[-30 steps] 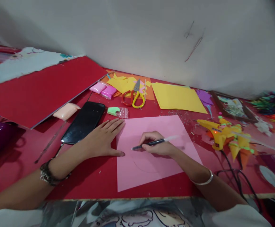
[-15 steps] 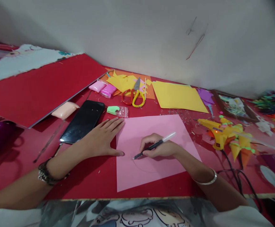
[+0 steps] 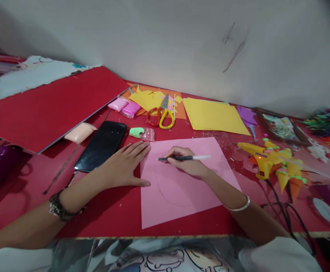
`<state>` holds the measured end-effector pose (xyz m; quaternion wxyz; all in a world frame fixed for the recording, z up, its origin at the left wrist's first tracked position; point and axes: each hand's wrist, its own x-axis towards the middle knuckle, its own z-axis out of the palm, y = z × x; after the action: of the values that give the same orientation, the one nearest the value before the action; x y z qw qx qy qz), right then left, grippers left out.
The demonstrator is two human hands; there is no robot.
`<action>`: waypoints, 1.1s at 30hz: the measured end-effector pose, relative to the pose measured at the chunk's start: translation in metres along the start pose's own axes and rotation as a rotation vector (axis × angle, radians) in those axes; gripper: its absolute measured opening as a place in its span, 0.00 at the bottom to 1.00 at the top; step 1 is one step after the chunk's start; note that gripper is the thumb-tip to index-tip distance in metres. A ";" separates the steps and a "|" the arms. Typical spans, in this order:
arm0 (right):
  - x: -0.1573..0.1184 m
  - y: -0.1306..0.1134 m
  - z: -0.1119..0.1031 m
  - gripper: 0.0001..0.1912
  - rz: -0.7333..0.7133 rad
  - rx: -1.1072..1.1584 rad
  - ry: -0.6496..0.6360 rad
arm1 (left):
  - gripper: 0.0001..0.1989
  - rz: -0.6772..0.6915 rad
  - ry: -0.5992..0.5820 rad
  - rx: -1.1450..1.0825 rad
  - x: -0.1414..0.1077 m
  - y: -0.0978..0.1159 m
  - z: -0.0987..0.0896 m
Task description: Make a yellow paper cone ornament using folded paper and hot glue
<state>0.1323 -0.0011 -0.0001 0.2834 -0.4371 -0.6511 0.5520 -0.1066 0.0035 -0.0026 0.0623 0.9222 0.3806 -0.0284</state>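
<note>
A sheet of pink paper [image 3: 176,219] lies on the red table in front of me. My right hand [image 3: 186,160] grips a black pen [image 3: 182,158] with a clear end, its tip on the left part of the sheet. A thin curved line runs from near the tip down and round toward the bottom of the paper. My left hand [image 3: 125,164] lies flat with fingers spread, fingertips and thumb on the sheet's left edge. Right beside that hand is a black phone [image 3: 101,145].
Scissors [image 3: 163,113] lie on yellow scraps behind the sheet, beside a yellow paper stack [image 3: 216,115]. A yellow glue gun [image 3: 262,156] with a lit light and cable is at right. A red board [image 3: 57,105] and clay packets [image 3: 81,133] are at left.
My right hand has moved the pen up the sheet, and the curved line now reaches farther up its left side. My left hand stays in place on the paper.
</note>
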 end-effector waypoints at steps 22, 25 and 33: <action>-0.035 0.023 -0.033 0.08 -0.064 -0.212 0.551 | 0.50 -0.002 0.028 -0.018 0.000 -0.001 0.000; -0.039 0.019 -0.027 0.07 -0.046 -0.189 0.541 | 0.50 -0.007 0.029 -0.014 0.000 -0.001 0.000; -0.036 0.000 0.002 0.09 -0.043 -0.058 0.241 | 0.51 0.002 0.005 0.007 0.000 -0.001 -0.004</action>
<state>0.1471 -0.0334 0.0039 0.3587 -0.4944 -0.6371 0.4702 -0.1071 0.0053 0.0015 0.0581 0.9229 0.3797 -0.0274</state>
